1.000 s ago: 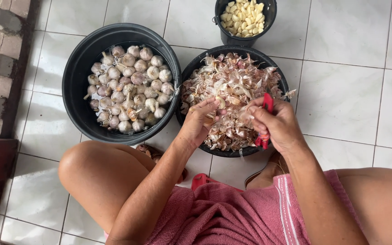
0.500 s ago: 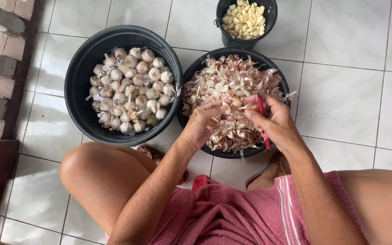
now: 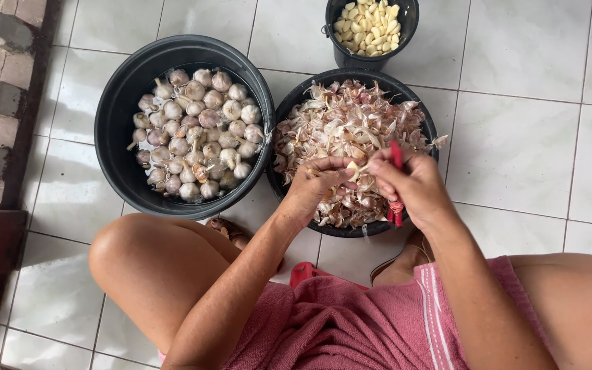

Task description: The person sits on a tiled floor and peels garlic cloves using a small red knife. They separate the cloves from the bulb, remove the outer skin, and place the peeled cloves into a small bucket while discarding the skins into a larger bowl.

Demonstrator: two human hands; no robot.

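Since half a second ago, both hands have drawn closer together over the near rim of the black basin of garlic skins (image 3: 289, 123). Left hand (image 3: 313, 185) pinches a garlic clove (image 3: 353, 170) in a narrow grip; right hand (image 3: 412, 185) is closed around a red-handled knife (image 3: 397, 185). Left sits the tub of whole garlic bulbs (image 3: 114, 109); far off, a small bucket of peeled cloves (image 3: 409, 20) on the tiled floor (image 3: 515, 137).

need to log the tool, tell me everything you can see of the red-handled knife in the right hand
The red-handled knife is thin, with a red, plastic-looking handle; its blade is hidden. It stands nearly upright in the picture, gripped in the right hand, red showing above the fingers and below the palm. It hangs over the black round tub of garlic skins, beside the pale garlic clove pinched by the left hand.
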